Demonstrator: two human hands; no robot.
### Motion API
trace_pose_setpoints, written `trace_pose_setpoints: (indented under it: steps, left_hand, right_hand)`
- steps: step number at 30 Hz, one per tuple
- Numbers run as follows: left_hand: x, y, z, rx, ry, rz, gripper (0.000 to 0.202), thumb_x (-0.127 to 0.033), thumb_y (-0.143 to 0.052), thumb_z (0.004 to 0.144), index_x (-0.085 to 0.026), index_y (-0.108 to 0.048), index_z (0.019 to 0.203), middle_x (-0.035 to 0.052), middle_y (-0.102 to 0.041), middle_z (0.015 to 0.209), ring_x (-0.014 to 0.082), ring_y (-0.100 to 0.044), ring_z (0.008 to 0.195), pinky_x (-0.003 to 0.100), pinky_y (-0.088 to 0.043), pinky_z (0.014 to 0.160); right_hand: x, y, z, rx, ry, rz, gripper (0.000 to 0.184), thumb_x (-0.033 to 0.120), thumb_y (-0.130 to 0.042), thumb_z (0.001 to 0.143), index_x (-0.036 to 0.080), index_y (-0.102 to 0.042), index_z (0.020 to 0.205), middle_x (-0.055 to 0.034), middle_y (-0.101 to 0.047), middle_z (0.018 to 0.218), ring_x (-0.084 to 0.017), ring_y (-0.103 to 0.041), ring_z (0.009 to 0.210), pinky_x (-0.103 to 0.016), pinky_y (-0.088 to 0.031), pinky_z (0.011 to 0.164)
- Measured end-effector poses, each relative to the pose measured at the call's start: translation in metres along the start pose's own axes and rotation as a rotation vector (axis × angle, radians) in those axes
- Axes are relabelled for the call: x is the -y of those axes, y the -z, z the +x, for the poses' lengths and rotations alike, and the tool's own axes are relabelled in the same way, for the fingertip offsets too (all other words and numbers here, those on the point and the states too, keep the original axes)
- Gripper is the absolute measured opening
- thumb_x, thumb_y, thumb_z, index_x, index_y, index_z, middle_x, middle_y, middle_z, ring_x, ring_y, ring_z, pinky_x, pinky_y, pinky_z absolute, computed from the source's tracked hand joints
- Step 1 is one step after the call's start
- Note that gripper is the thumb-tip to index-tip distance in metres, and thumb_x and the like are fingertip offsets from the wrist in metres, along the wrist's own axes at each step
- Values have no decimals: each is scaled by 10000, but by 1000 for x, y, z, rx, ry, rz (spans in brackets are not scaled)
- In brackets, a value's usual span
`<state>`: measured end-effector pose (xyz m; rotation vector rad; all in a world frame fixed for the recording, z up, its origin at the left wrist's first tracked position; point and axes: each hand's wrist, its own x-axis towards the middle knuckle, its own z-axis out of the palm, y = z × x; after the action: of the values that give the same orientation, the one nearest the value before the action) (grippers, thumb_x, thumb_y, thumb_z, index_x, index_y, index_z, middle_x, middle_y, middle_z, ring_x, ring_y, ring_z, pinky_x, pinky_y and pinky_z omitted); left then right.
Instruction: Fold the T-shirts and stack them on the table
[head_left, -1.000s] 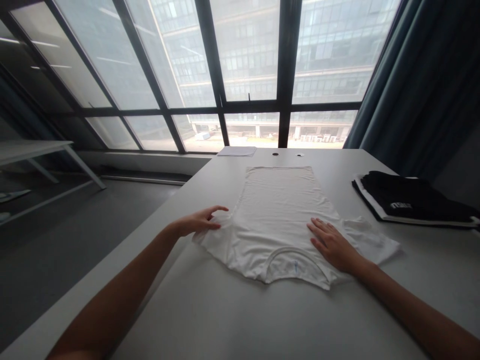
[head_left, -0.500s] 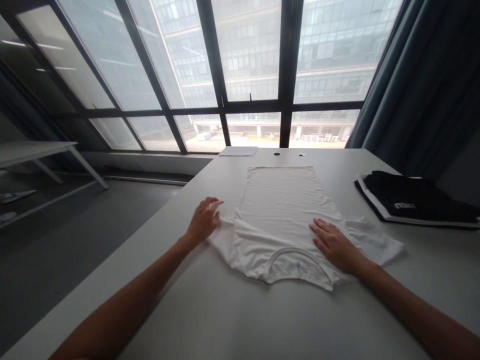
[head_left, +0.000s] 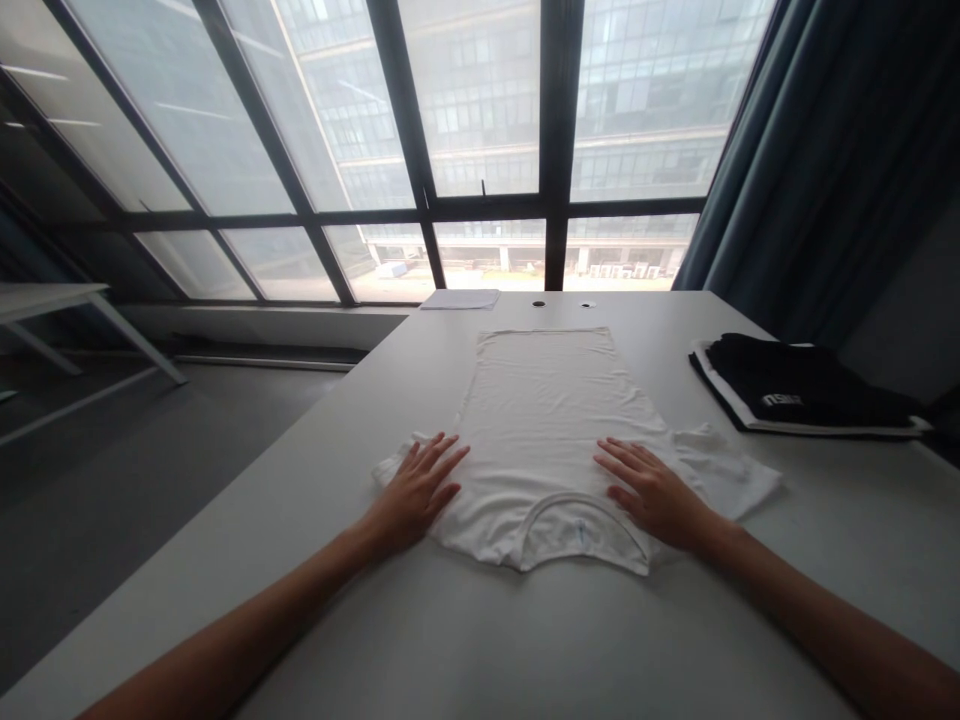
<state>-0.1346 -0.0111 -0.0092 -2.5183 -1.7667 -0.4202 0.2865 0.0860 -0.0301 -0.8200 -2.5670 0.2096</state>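
Note:
A white T-shirt (head_left: 547,410) lies spread on the white table (head_left: 465,640), its neckline toward me and its hem toward the window. Some wrinkles run across the chest and shoulders. My left hand (head_left: 416,490) rests with fingers spread on the left shoulder and sleeve, partly covering them. On the right side of the chest, beside the collar, my right hand (head_left: 654,490) lies flat with its fingers stretched out. The right sleeve (head_left: 727,470) sticks out past that hand, somewhat crumpled. Neither hand grips the fabric.
At the right stands a stack of folded black and white clothes (head_left: 806,390). A flat white sheet (head_left: 459,299) lies at the table's far left corner, near two cable holes. Another table (head_left: 60,300) is at the far left. Windows and a dark curtain (head_left: 817,170) are behind.
My left hand has let go of the left sleeve and come down flat on the shirt's shoulder. The right hand stays on the chest. The view has turned slightly right.

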Motion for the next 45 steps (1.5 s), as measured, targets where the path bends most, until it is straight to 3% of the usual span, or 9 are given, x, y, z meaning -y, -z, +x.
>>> trace_pose_setpoints:
  steps: [4,10,16,21,27,32,35,38,45]
  left_hand:
    - [18,16,-6,-86,177,-48,328,-398,-409,1006,-202,-647,1117,109,-654,1160,255,-613,1086,391,-480,979]
    - [74,22,-30,-14,633,-67,431,-561,-545,819,-158,-666,914,142,-673,960,330,-619,975,453,-470,925]
    - [47,37,-19,-59,660,-790,515,-687,-672,717,-185,-589,794,11,-623,785,221,-620,792,336,-516,773]
    - [36,55,-22,73,722,-1167,573,-590,-782,720,-195,-575,1081,34,-666,900,206,-652,822,321,-536,753]
    - [60,54,-30,58,713,-705,641,-526,-735,724,-201,-568,1250,18,-646,879,192,-630,735,275,-506,638]
    - [59,39,-26,-106,545,-68,464,-380,-578,835,-143,-626,1230,115,-666,1031,283,-643,950,431,-506,915]
    - [40,27,-19,-216,264,-33,407,-306,-446,961,-172,-600,1314,142,-612,1307,286,-565,1222,456,-431,1078]
    - [25,12,-16,-47,88,-67,466,-347,-404,1020,-212,-502,1455,107,-501,1499,269,-424,1409,470,-338,1173]
    - [25,-2,-14,82,87,-23,559,-466,-308,1061,-195,-394,1541,114,-378,1587,264,-311,1485,485,-242,1215]
  right_hand:
    - [7,5,0,-50,56,52,378,278,-539,974,255,-601,1347,-103,-595,1403,-268,-509,1335,-484,-436,1111]
    - [1,-2,1,-109,63,67,326,256,-543,963,256,-641,1274,-107,-646,1311,-276,-567,1260,-497,-494,1049]
    - [4,0,4,-119,64,75,301,249,-539,962,264,-658,1238,-95,-649,1304,-268,-571,1255,-478,-504,1050]
    - [2,1,3,-107,49,80,294,244,-523,973,259,-653,1236,-99,-641,1309,-272,-570,1254,-491,-497,1055]
    - [-1,-2,2,-74,42,97,306,251,-525,972,251,-651,1251,-104,-637,1314,-270,-573,1246,-483,-498,1055]
    - [4,0,3,-48,39,137,315,271,-527,974,256,-659,1259,-103,-636,1331,-275,-574,1255,-482,-498,1059]
    - [9,3,3,-13,80,174,355,276,-528,977,272,-638,1315,-97,-616,1381,-279,-539,1312,-485,-482,1079]
    - [12,5,3,75,153,207,396,303,-537,979,290,-612,1367,-86,-577,1441,-294,-460,1394,-517,-422,1127]
    - [11,9,5,204,135,273,367,384,-539,994,301,-641,1336,-66,-590,1427,-265,-470,1391,-528,-330,1181]
